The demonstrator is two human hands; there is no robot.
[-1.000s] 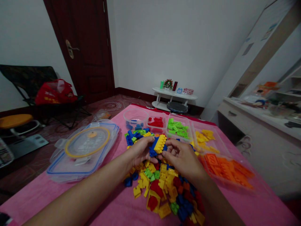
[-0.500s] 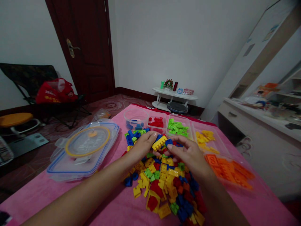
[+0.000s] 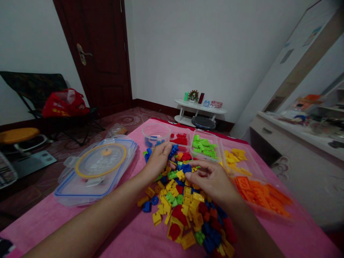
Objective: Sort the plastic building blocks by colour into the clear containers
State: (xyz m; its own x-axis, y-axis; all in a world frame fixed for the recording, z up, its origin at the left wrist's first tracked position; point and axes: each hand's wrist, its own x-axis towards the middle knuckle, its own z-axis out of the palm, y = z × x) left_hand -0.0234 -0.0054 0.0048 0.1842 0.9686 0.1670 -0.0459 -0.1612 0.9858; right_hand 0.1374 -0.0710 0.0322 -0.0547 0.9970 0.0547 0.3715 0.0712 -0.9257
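Observation:
Over the far part of a mixed heap of toy building bricks (image 3: 185,204), my left hand (image 3: 159,157) pinches a blue studded building brick (image 3: 174,150) between thumb and fingers. Just to the right, my right hand (image 3: 212,179) has its thumb and fingers curled round a smaller blue building brick (image 3: 186,168). The two held bricks are close but apart. Yellow, red, green and blue bricks lie below both hands, and my right hand covers part of the heap.
Behind the heap stand clear containers: a round one (image 3: 143,132) with blue bricks, others with red bricks (image 3: 179,139), green bricks (image 3: 204,146) and yellow bricks (image 3: 235,157). Orange bricks (image 3: 260,193) fill one at right. Stacked lidded boxes (image 3: 95,172) lie at left.
My left hand has shifted slightly left and up, away from my right hand. The yellow side earlier seen between my hands no longer shows; blue shows at my left fingertips.

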